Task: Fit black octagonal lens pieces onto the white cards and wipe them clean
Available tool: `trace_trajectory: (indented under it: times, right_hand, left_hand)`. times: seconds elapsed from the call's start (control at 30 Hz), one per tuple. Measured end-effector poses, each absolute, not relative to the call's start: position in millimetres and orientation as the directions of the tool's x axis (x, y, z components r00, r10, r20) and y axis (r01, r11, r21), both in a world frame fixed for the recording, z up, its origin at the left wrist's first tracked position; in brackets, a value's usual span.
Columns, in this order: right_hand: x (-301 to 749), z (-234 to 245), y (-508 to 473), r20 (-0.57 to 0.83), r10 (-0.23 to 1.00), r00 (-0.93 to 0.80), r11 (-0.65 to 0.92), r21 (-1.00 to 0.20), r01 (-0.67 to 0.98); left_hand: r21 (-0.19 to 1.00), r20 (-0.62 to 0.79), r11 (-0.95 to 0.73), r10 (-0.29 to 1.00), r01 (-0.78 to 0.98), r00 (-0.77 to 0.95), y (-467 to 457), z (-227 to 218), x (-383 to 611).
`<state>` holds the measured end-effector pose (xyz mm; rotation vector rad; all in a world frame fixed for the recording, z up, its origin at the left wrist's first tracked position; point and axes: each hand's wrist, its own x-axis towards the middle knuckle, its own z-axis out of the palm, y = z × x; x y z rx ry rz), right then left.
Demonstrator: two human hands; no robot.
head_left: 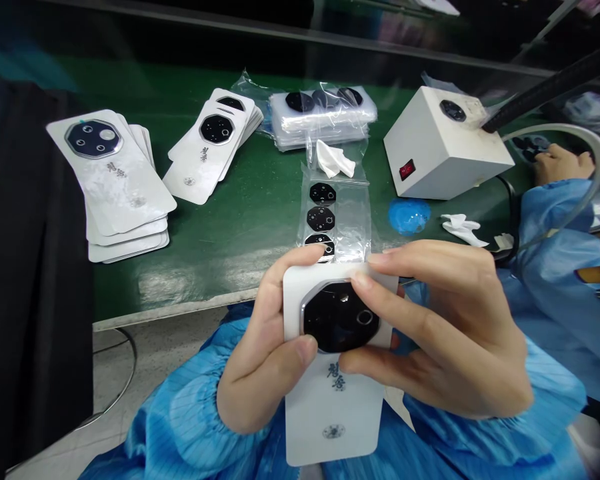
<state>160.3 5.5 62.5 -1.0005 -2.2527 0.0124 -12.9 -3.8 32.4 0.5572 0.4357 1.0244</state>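
Observation:
A white phone back cover (333,427) with dark printed characters is held in front of my chest, its camera end tilted up. My left hand (260,373) is closed around its left side, thumb on the face and fingers at the edge. A black octagonal camera lens cover (337,317) lies within a silver rim on the cover. My right hand (455,327) grips it, with index fingertip and thumb at its edges and another finger on the cover's top edge. Just beyond, a clear plastic film (353,213) carries several black lens covers (321,219).
Stacks of white phone back covers (125,200) (200,170) lie on the green bench (220,247). Bagged lens covers (325,113) sit behind. Right stand a white box with a red switch (440,153), a blue blob (409,215), white scraps (463,230) and another person's hand (560,165).

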Motion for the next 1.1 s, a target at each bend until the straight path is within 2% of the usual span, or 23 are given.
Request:
trace_trajectory:
  times: [0.2, 0.47, 0.63, 0.77, 0.9, 1.1]
  right_hand:
    - [159.5, 60.8, 7.1, 0.585, 0.645, -0.491, 0.720, -0.250, 0.647]
    - [158.5, 61.7, 11.6, 0.590, 0.621, -0.516, 0.732, -0.202, 0.650]
    - [158.3, 58.5, 14.1, 0.620, 0.597, -0.509, 0.736, -0.172, 0.655]
    - [157.3, 60.5, 15.8, 0.600, 0.619, -0.508, 0.727, -0.192, 0.659]
    - [155.7, 68.2, 17.8, 0.540, 0.680, -0.495, 0.695, -0.260, 0.670]
    - [155.0, 72.8, 20.3, 0.492, 0.712, -0.501, 0.676, -0.287, 0.678]
  left_hand:
    - [0.633, -0.080, 0.409, 0.879, -0.657, 0.470, -3.4, 32.6, -14.7]
    - [0.548, -0.069, 0.448, 0.866, -0.706, 0.496, -2.6, 29.1, -11.9]
    - [0.576, -0.055, 0.423, 0.874, -0.699, 0.483, -3.0, 27.7, -10.8]
    - [0.582, -0.129, 0.463, 0.864, -0.669, 0.486, -4.0, 29.7, -12.4]
    - [0.543, -0.129, 0.486, 0.854, -0.685, 0.504, -5.2, 30.8, -11.1]
    - [0.591, -0.115, 0.397, 0.903, -0.702, 0.413, -5.5, 31.2, -6.0]
